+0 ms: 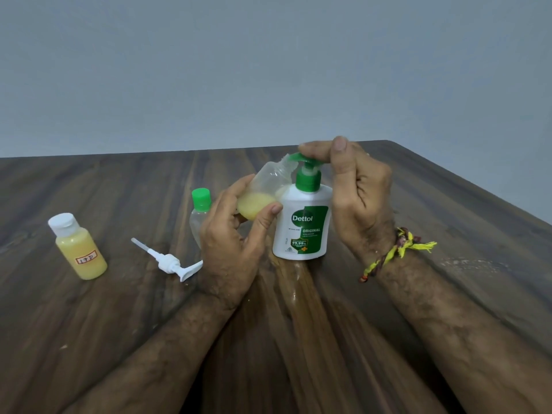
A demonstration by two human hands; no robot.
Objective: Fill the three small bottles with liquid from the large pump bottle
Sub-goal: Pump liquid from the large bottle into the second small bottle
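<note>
A white Dettol pump bottle (303,225) with a green pump head stands upright at the table's middle. My right hand (355,192) rests on top of the pump head, fingers pressing it. My left hand (231,234) holds a small clear bottle (263,189) tilted, its open mouth at the pump's nozzle; pale yellow liquid fills its lower part. A second small bottle with a white cap (79,248), full of yellow liquid and labelled, stands at the left. A third small clear bottle with a green cap (200,212) stands behind my left hand, partly hidden.
A loose white pump head with its tube (170,261) lies on the dark wooden table (298,324) between the white-capped bottle and my left hand. A wet streak runs toward me from the Dettol bottle. The table's far edge meets a grey wall.
</note>
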